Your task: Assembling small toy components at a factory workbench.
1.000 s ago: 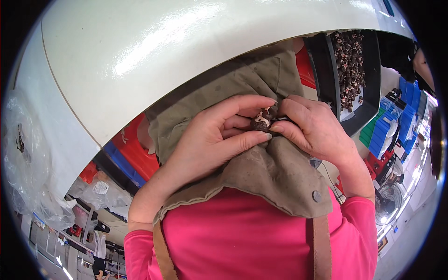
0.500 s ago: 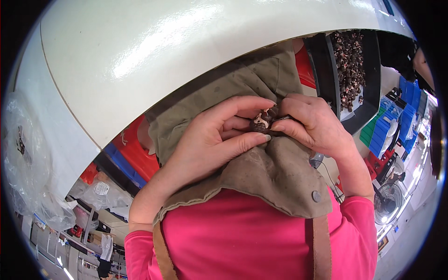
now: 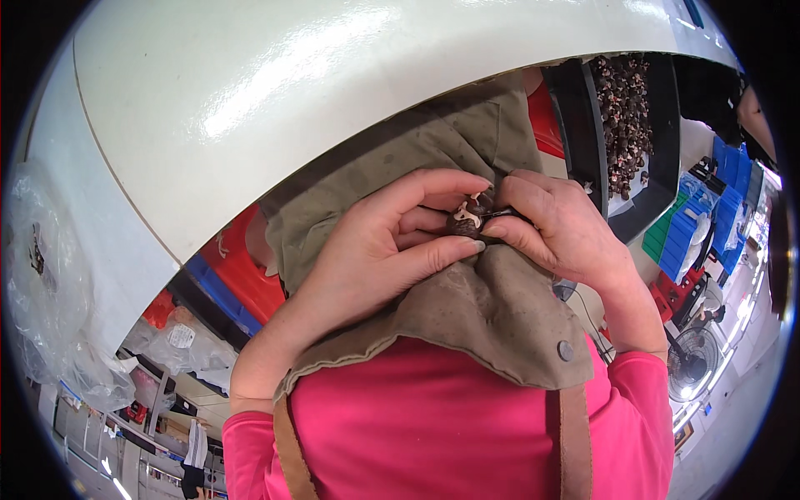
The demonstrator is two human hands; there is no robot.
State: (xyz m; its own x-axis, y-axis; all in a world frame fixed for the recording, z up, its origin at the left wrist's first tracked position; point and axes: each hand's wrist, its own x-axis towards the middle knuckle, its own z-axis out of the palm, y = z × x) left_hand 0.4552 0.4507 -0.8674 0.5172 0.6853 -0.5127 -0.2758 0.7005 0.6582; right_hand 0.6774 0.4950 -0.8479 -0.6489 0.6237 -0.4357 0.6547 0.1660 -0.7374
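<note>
Above my lap, my left hand (image 3: 392, 225) pinches a small dark-brown figurine (image 3: 463, 222) with pale pink parts between thumb and fingertips. My right hand (image 3: 560, 218) is closed close beside it, thumb against bent fingers. From its grip a thin dark tool (image 3: 505, 216) points at the figurine; its kind cannot be made out, and most of it is hidden by the fingers. Under both hands lies my brown apron (image 3: 450, 292), bunched up in folds.
A white table (image 3: 275, 108) curves across in front of me. At the right stands a black tray (image 3: 664, 142) with many small brown and pink figurines (image 3: 623, 117). Clear plastic bags (image 3: 50, 292) lie at the left. Blue bins (image 3: 732, 179) and a fan (image 3: 693, 354) are further right.
The fingers of my right hand have shifted slightly, and more of the thin dark tool shows. My left hand keeps the figurine in nearly the same place.
</note>
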